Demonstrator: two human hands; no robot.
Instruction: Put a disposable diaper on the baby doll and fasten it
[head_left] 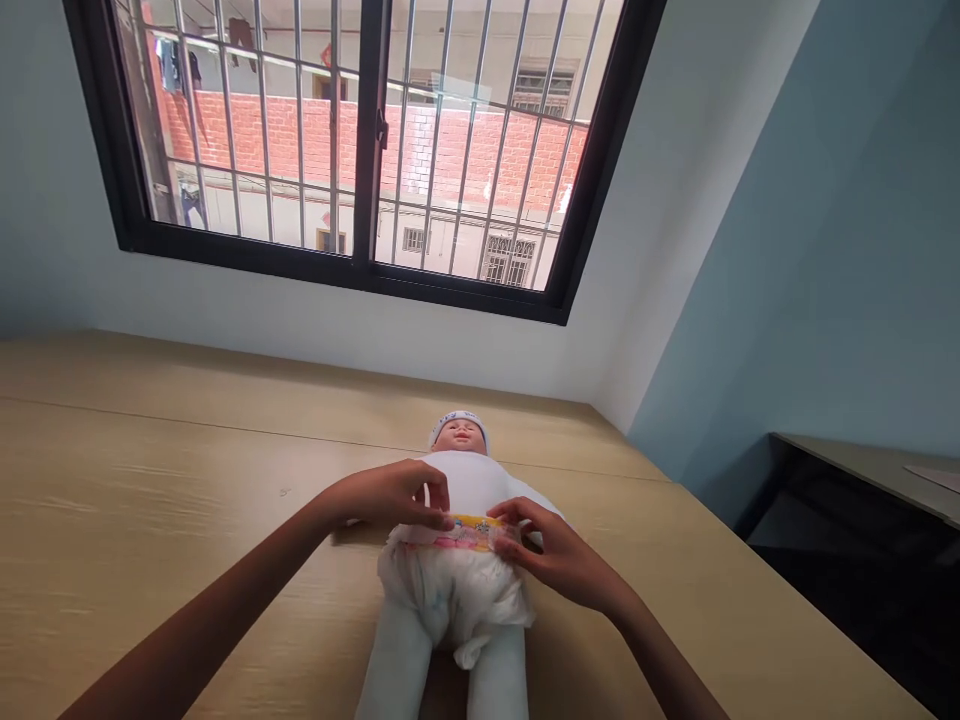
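Observation:
A baby doll [465, 480] in white clothing and a patterned cap lies on its back on the wooden table, head toward the window. Around its hips is a white diaper [450, 580] with a colourful printed waistband. My left hand [412, 495] is at the left end of that band, thumb on the print and fingers curled over the doll's belly. At the band's right end, my right hand [551, 550] pinches the diaper between thumb and fingers. The fingertips partly cover the diaper's side tabs.
The wooden table [187, 480] stretches out on both sides of the doll. Behind it is a wall with a black-framed, barred window [367, 150]. To the right, past the table's edge, stands a dark desk [862, 470].

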